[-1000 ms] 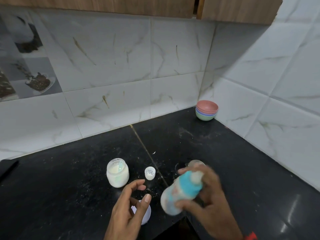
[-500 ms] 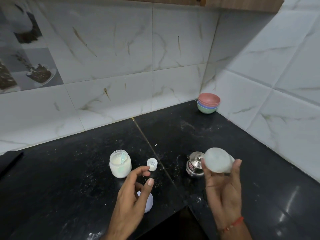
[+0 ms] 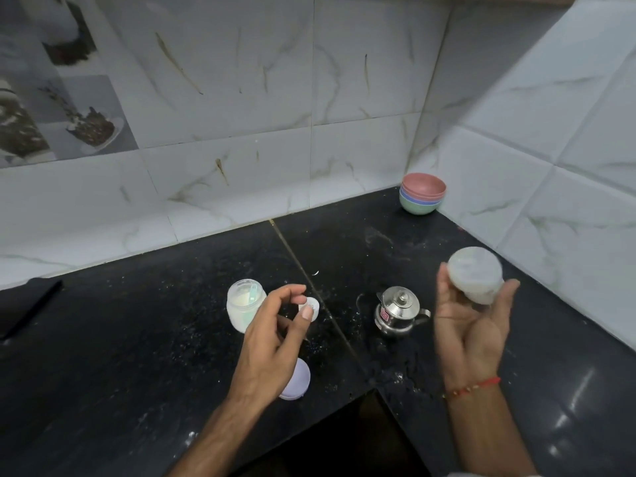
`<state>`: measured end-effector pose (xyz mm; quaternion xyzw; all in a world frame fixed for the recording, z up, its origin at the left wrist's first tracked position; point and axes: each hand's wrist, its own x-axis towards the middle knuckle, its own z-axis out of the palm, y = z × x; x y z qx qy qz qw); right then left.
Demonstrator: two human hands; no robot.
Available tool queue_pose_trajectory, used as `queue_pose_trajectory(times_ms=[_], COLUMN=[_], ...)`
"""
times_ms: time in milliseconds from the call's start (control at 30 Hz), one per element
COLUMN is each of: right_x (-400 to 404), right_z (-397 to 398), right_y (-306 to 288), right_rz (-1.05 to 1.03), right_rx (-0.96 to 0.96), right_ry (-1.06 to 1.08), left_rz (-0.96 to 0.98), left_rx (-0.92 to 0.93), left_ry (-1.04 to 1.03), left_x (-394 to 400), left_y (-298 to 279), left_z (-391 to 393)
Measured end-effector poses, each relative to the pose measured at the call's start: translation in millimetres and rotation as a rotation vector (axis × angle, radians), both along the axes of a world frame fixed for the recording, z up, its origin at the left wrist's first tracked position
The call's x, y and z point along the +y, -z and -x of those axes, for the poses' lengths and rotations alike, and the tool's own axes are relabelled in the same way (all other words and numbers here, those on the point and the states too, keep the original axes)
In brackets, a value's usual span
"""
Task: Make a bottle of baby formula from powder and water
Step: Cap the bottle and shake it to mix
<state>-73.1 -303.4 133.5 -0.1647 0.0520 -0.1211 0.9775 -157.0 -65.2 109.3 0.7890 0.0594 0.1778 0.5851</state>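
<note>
The right hand (image 3: pixel 471 325) grips the baby bottle (image 3: pixel 475 277) with its base turned toward the camera; a second ago the bottle lay tilted with its blue collar showing, low over the counter, so it has swung up and to the right, which reads as shaking to mix powder and water. The left hand (image 3: pixel 272 339) hovers loosely curled and holds nothing, above the lilac lid (image 3: pixel 297 382). On the black counter (image 3: pixel 137 339) the open formula jar (image 3: pixel 245 302), the small white cap (image 3: pixel 311 306) and the steel pot (image 3: pixel 399 309) stand untouched.
</note>
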Motion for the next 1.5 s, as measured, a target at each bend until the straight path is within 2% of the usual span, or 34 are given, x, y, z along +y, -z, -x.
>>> queue_pose_trajectory(times_ms=[67, 200, 233, 300, 400, 500, 533, 567, 600, 667, 733, 800, 833, 867, 900, 933, 1067, 1133, 1167, 1200, 1267, 1367, 1433, 1467, 1500], right_x=[10.5, 26.0, 28.2, 30.4, 24.2, 4.8, 1.4, 2.5, 7.5, 17.2, 22.4, 24.6, 25.1, 25.2, 27.4, 28.8, 25.8, 18.4, 16.8, 16.3, 24.4, 32.4, 32.8, 33.6, 35.6], right_z=[6.2, 26.6, 29.9, 32.4, 24.5, 6.7, 4.7, 4.7, 6.4, 12.9, 21.8, 28.7, 31.4, 32.8, 34.2, 34.6, 24.5, 15.1, 12.2, 10.6, 15.1, 25.3, 28.0, 28.8, 30.9], right_y=[4.4, 6.2, 6.5, -1.1, -14.1, -9.6, -6.3, -5.3, -3.8, -1.3, -3.1, -3.0, -4.1, -4.5, -7.8, -9.0, -8.9, -2.9, -1.4, 1.7, 3.3, -2.2, -1.0, -2.1, -5.8], right_rz=[0.257, 1.055, 1.116, 0.975, 0.420, -0.198, -0.280, -0.256, -0.141, 0.245, 0.745, 1.260, 1.435, 1.495, 1.422, 1.266, 0.382, -0.057, -0.194, -0.233, -0.065, 0.513, 0.843, 0.910, 0.884], right_rx=[-0.068, -0.448, -0.488, -0.383, -0.080, 0.096, 0.099, 0.087, 0.078, -0.012, -0.260, -0.550, -0.637, -0.655, -0.634, -0.563, -0.038, 0.123, 0.177, 0.192, 0.160, -0.065, -0.228, -0.271, -0.276], right_ry=[-0.050, -0.334, -0.392, -0.321, -0.093, -0.082, -0.068, -0.071, -0.076, -0.091, -0.156, -0.352, -0.446, -0.502, -0.498, -0.428, -0.100, -0.078, -0.070, -0.055, -0.057, -0.066, -0.149, -0.180, -0.189], left_rz=[-0.010, -0.017, -0.020, -0.017, -0.010, -0.015, -0.020, -0.024, -0.028, -0.032, -0.035, -0.040, -0.044, -0.046, -0.040, -0.029, -0.007, -0.015, -0.017, -0.015, -0.012, -0.009, -0.014, -0.017, -0.017], left_rx=[-0.007, -0.003, -0.007, -0.017, -0.028, -0.034, -0.037, -0.039, -0.038, -0.035, -0.033, -0.033, -0.033, -0.032, -0.032, -0.033, -0.039, -0.040, -0.041, -0.041, -0.038, -0.040, -0.040, -0.040, -0.040], left_ry=[-0.001, -0.018, -0.016, -0.010, -0.017, -0.025, -0.023, -0.022, -0.024, -0.035, -0.046, -0.050, -0.047, -0.044, -0.043, -0.045, -0.065, -0.066, -0.066, -0.066, -0.065, -0.059, -0.053, -0.051, -0.050], left_x=[0.1, 1.2, 1.3, 1.1, 1.1, 1.2, 1.2, 0.9, 0.7, 0.5, -0.3, -1.3, -1.9, -2.4, -2.4, -2.1, 0.3, 0.5, 0.4, 0.2, -1.1, -2.6, -4.0, -4.6, -5.0], left_y=[-3.7, -8.7, -10.5, -14.8, -18.6, -19.4, -19.9, -20.3, -20.4, -19.4, -18.2, -18.7, -19.4, -20.4, -21.3, -22.0, -21.8, -21.2, -21.4, -22.0, -22.6, -22.1, -21.2, -21.3, -21.5], left_z=[-3.8, -12.6, -13.7, -14.4, -13.2, -9.9, -8.5, -7.6, -7.2, -7.9, -9.5, -10.3, -10.3, -10.0, -9.3, -8.6, -4.1, -3.3, -3.2, -3.1, -3.8, -4.9, -5.8, -6.2, -6.5])
